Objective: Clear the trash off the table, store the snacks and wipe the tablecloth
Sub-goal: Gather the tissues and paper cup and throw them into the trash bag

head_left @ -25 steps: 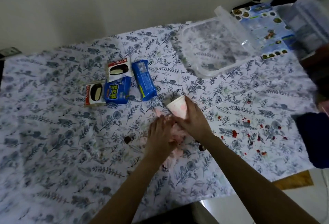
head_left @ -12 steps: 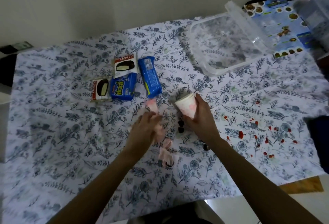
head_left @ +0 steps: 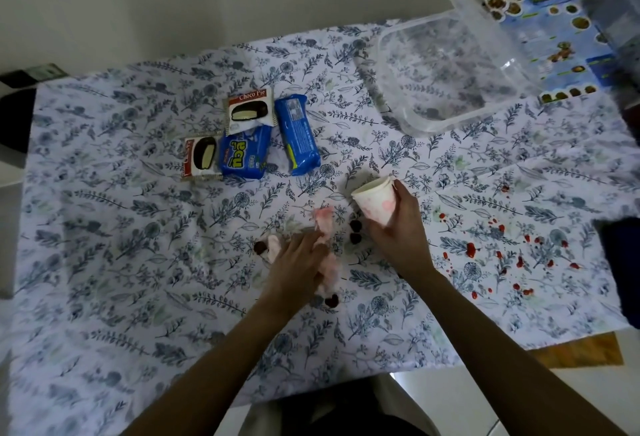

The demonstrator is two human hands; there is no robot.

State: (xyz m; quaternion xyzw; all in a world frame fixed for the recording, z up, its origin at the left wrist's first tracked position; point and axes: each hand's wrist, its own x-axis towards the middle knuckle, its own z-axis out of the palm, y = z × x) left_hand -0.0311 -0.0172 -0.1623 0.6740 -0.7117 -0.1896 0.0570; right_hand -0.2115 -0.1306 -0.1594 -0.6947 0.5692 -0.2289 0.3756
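Near the middle of the floral-print tablecloth (head_left: 138, 262) your right hand (head_left: 398, 231) is closed around a white paper cup with pink stains (head_left: 375, 201), tipped so its mouth faces left. Just left of that cup your left hand (head_left: 298, 269) pinches a crumpled, pink-stained white tissue (head_left: 323, 224); its long axis runs toward and away from you. The tissue's far end lies nearest the cup's mouth, so the left hand looks best placed to feed it in. Two dark crumbs (head_left: 355, 231) sit between tissue and cup.
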